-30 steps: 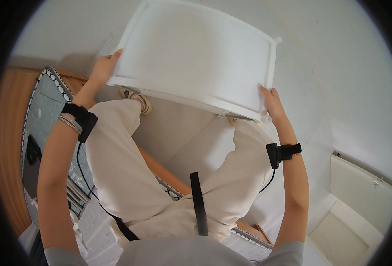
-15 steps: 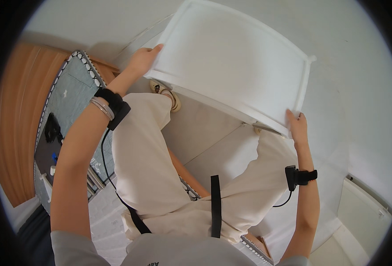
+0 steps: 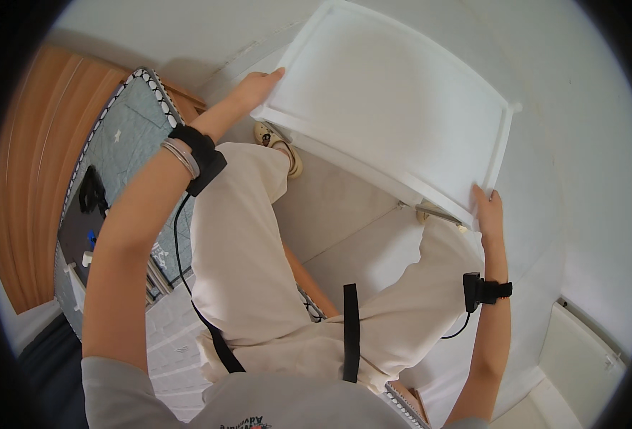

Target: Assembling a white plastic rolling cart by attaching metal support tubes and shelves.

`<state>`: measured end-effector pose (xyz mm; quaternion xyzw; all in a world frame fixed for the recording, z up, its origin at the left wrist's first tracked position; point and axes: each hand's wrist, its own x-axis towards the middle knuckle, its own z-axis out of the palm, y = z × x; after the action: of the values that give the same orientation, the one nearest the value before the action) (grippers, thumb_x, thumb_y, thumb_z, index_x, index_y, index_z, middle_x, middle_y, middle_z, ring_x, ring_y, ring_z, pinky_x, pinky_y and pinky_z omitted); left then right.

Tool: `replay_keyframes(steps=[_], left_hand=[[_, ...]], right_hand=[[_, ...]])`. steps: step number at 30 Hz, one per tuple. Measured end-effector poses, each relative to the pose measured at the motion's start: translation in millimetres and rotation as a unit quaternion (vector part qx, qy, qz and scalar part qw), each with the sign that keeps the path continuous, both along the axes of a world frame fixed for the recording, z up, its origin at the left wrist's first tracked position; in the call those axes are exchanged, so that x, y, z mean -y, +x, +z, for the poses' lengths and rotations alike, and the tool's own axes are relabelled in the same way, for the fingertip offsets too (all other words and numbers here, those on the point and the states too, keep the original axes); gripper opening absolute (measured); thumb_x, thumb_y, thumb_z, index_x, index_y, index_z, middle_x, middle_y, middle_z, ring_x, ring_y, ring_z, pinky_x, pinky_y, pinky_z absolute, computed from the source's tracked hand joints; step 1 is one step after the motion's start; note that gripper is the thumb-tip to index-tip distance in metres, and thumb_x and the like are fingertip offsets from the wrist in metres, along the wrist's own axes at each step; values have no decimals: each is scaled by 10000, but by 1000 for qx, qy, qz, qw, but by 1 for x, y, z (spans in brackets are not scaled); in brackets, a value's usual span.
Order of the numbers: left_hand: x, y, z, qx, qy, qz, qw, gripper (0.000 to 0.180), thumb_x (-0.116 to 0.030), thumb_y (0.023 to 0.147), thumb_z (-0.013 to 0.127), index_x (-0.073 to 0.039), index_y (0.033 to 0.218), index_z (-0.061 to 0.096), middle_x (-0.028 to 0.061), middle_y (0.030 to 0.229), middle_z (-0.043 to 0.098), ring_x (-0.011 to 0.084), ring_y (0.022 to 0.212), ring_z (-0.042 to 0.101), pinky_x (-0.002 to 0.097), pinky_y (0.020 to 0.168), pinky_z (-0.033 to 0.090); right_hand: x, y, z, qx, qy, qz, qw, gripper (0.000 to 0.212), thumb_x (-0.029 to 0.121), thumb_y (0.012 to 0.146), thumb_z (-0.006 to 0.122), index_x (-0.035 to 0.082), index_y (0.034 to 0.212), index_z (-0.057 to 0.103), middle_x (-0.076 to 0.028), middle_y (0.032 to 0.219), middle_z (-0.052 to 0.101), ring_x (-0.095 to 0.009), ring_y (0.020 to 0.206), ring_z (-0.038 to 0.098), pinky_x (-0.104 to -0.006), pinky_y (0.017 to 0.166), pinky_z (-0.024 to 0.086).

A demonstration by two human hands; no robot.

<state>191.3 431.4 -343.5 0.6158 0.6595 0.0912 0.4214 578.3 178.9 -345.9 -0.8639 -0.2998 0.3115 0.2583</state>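
Note:
A white rectangular shelf panel (image 3: 395, 93) with a raised rim is held out in front of my knees. My left hand (image 3: 262, 87) grips its left edge, thumb over the rim and the other fingers hidden underneath. On the right edge, close to the near corner, my right hand (image 3: 489, 209) has its fingers closed over the rim. Grey metal tubes (image 3: 441, 213) show below the panel's near side, one at each end. A small white knob (image 3: 517, 107) sticks out at the far right corner.
Left of me a table with a patterned edge (image 3: 126, 136) bears a black cable bundle (image 3: 93, 191) and metal tubes (image 3: 157, 275). A wooden panel (image 3: 51, 171) stands beyond it. At the lower right is a pale cabinet (image 3: 580, 339). Pale walls rise ahead and to the right.
The panel and both hands appear slightly farther right and lower in the picture. The table at left has shifted right as well, so the view itself has turned a little. Both grips are unchanged.

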Motion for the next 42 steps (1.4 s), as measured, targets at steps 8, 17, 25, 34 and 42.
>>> replay_keyframes(steps=[8, 17, 25, 34, 42], left_hand=[[6, 5, 6, 172, -93, 19, 981, 691, -567, 838, 334, 43, 1110, 511, 147, 1005, 575, 216, 930, 541, 288, 819, 394], [9, 0, -2, 27, 59, -26, 998, 663, -527, 829, 381, 97, 957, 565, 217, 901, 591, 292, 845, 563, 348, 787, 403], [3, 1, -13, 27, 80, -43, 996, 640, -522, 821, 404, 87, 893, 586, 222, 826, 593, 307, 796, 565, 367, 748, 412], [-5, 4, -14, 9, 68, -33, 997, 619, -508, 819, 427, 77, 955, 579, 208, 858, 601, 291, 798, 575, 344, 770, 416], [-18, -4, -18, -6, 45, -43, 998, 604, -483, 818, 444, 81, 1010, 542, 222, 924, 595, 305, 876, 568, 341, 798, 405]], right_hand=[[-2, 10, -5, 3, 5, -10, 1000, 478, 356, 768, 545, -70, 980, 500, -125, 868, 543, -191, 786, 513, -291, 697, 406], [0, 5, -4, 3, -2, -15, 1000, 495, 339, 761, 563, -89, 1002, 499, -164, 912, 561, -217, 815, 539, -304, 730, 419], [6, 12, -12, 27, 29, -9, 999, 483, 334, 756, 566, -92, 976, 504, -165, 855, 571, -217, 759, 540, -320, 694, 428], [-6, 10, -7, 14, -2, -14, 1000, 512, 367, 725, 570, -81, 963, 501, -178, 867, 560, -241, 788, 537, -326, 688, 420], [-8, 10, -12, 17, 18, -42, 999, 521, 342, 721, 539, -106, 985, 508, -280, 946, 560, -368, 896, 552, -377, 790, 415]])
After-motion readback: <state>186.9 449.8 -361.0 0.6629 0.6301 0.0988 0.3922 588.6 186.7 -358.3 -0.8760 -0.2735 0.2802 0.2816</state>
